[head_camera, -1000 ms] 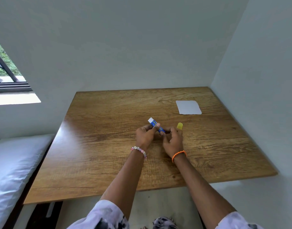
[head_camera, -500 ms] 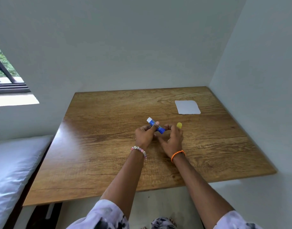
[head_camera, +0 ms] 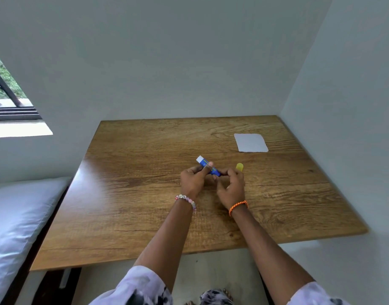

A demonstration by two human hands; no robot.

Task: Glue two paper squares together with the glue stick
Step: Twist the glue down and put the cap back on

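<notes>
Left hand (head_camera: 194,180) grips glue stick (head_camera: 207,167); right hand (head_camera: 231,186) pinches its base, likely twisting glue out. Cap (head_camera: 239,167) parked beside on worktop (head_camera: 145,194).

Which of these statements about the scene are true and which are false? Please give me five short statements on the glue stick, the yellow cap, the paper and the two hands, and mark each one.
1. Both hands hold the glue stick. True: the left hand grips the barrel and the right hand pinches its near end.
2. The yellow cap is on the glue stick. False: it is off, standing on the table just beyond the right hand.
3. The white paper lies at the far right of the table. True.
4. The right hand presses on the paper. False: the paper lies untouched, well away from both hands.
5. The glue stick has a red barrel. False: the barrel is blue with a white end.
</notes>
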